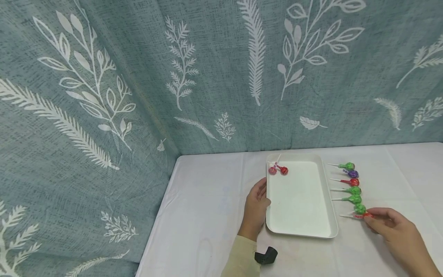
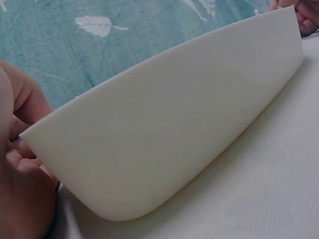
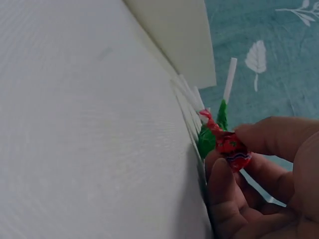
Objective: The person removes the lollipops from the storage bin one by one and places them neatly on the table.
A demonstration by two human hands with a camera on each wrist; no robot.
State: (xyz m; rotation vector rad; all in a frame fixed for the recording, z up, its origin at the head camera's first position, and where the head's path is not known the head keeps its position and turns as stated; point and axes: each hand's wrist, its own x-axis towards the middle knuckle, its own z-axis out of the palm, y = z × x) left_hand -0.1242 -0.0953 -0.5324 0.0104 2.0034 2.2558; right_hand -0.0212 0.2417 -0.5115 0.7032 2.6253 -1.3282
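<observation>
My left hand (image 1: 255,209) holds the left side of a white tray (image 1: 302,234), with its fingers at the outer wall and the thumb at the rim. A pink lollipop (image 1: 272,170) and a red lollipop (image 1: 284,171) lie in the tray's far left corner. Right of the tray, my right hand (image 1: 394,227) pinches another red-wrapped lollipop (image 3: 232,149) by its head, between thumb and fingers. Close beside that one is a green lollipop (image 1: 360,209). Farther up, the column continues with green lollipops (image 1: 354,199), a red lollipop (image 1: 353,182) and a purple lollipop (image 1: 352,174), sticks toward the tray.
A white cloth covers the table (image 1: 204,215). Near my left sleeve (image 1: 242,257) there is a black object (image 1: 266,256), close to the tray's near edge. Teal curtains (image 1: 214,77) with white leaf prints hang behind and to the left.
</observation>
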